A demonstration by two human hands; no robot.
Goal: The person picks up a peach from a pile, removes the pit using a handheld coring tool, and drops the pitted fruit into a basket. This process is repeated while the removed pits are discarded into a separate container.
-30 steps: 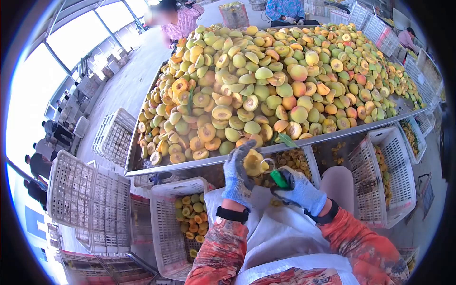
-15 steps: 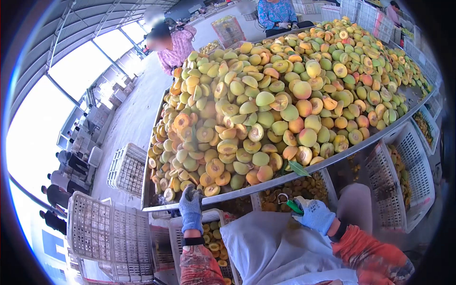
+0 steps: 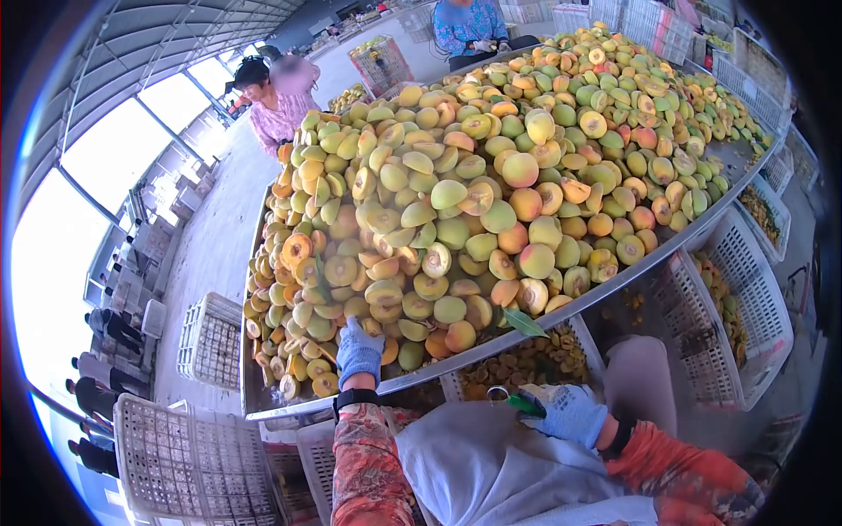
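Piled on a metal-edged table [image 3: 412, 379] are whole and halved yellow-green stone fruit that look like peaches [image 3: 452, 230]. My left hand [image 3: 360, 355], in a blue knitted glove, reaches over the near rim into the pile. Its finger and thumb close around a peach half [image 3: 373, 327]; the other fingertips are hidden among the fruit. Close to my lap, my right hand [image 3: 570, 414], gloved alike, grips a green-handled pitting tool [image 3: 526, 403]. The tool's metal ring points left, with nothing visible in it.
Below the rim stands a crate of fruit pieces [image 3: 526, 373]. White plastic crates stand at the right [image 3: 750, 294] and lower left [image 3: 189, 456]. A green leaf [image 3: 524, 323] lies by the rim. Across the table are a person in pink [image 3: 279, 114] and one in blue [image 3: 469, 31].
My left hand has moved from the rim farther into the pile. My right hand keeps the pitting tool and has shifted slightly down. The whole view has turned a little to the right.
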